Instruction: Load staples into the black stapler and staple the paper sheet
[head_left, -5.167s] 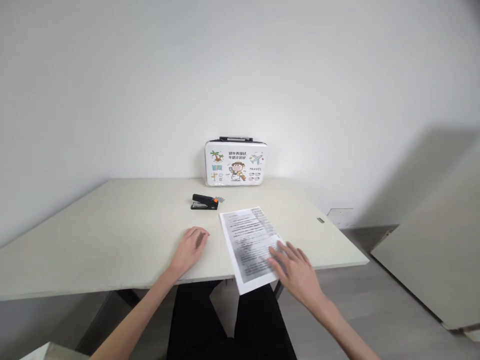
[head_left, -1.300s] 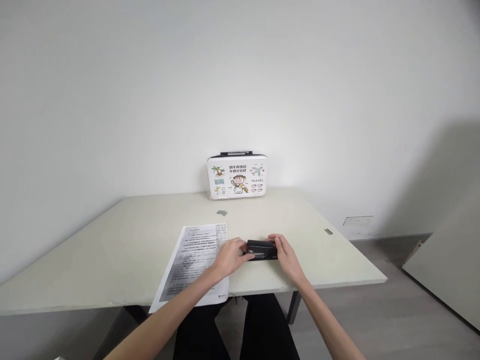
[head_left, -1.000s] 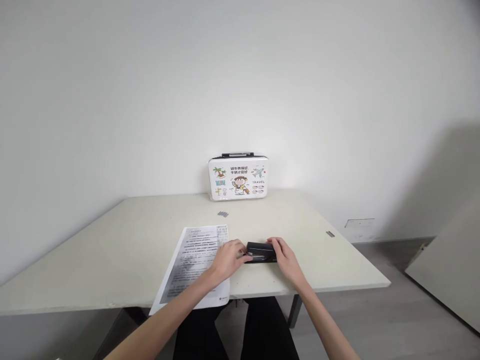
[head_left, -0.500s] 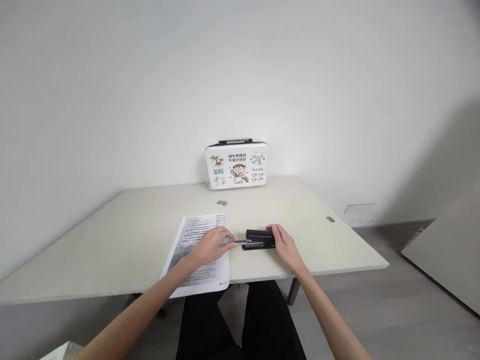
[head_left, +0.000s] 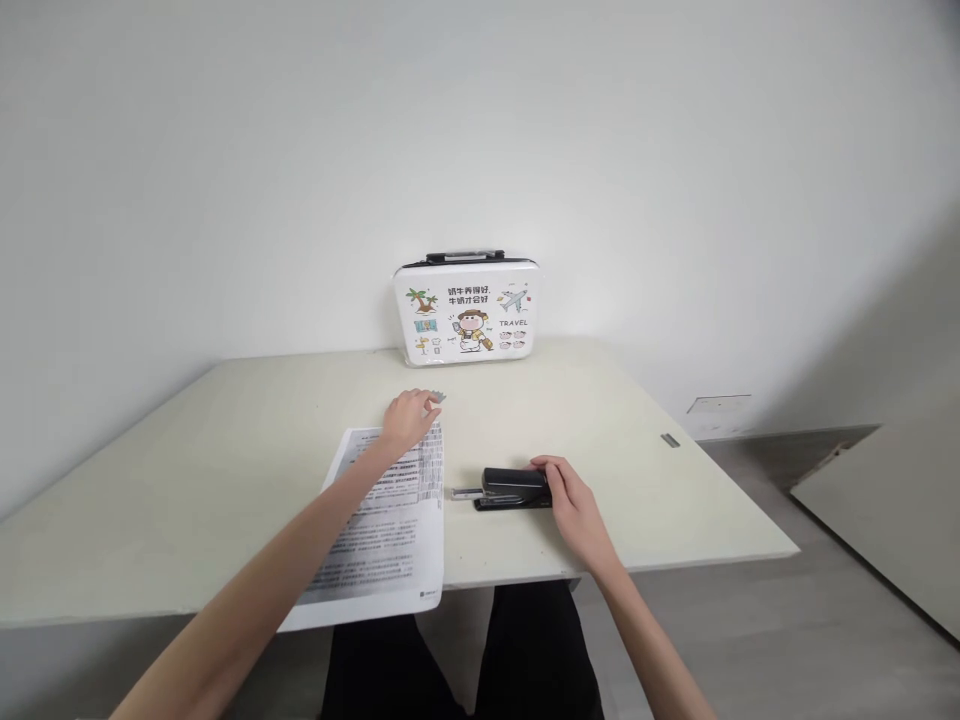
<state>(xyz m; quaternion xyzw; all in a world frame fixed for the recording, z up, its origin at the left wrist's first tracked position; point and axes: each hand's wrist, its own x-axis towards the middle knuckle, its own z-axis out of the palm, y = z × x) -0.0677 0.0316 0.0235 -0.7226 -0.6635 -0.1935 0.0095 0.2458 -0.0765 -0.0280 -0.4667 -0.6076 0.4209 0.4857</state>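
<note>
My right hand [head_left: 568, 495] grips the rear end of a black stapler [head_left: 516, 484] lying on its side-to-side length near the table's front edge. From the stapler's left end a metal staple tray [head_left: 466, 493] sticks out. My left hand [head_left: 409, 417] reaches over a printed sheet of paper [head_left: 386, 560], its thumb and fingers apart. Its fingertips are at the small grey staple strips [head_left: 440, 397] and partly cover them; whether they touch is hard to tell. Beneath my left forearm, part of the sheet is hidden.
A white case with cartoon prints [head_left: 471, 315] stands against the wall at the back of the pale table [head_left: 570, 400]. A small dark grey piece [head_left: 670, 440] lies near the right edge. The paper overhangs the front edge.
My left hand has left the stapler's front and moved forward to the staple strips. The metal tray now protrudes further left. My right hand stays on the stapler. The view has shifted slightly.
</note>
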